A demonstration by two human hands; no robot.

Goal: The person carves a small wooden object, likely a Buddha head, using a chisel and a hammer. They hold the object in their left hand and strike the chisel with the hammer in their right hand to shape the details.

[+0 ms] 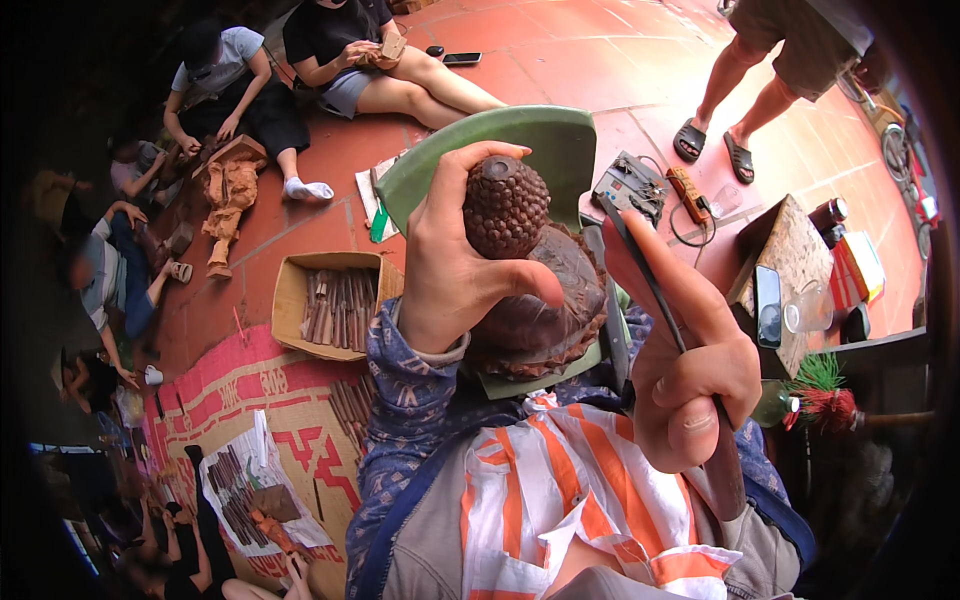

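The dark wooden carving [540, 325] sat mid-frame, its knobbly top [507, 207] cupped by the left hand [448, 250]; the right hand [690, 375] gripped a slim tool [647, 275]. It looked dense and stiff, the bumpy top probably less slippery than the smooth part below.

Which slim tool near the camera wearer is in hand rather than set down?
The long dark tool in the right hand; the other tools sit in the cardboard box, on the patterned mat or on the white sheet.
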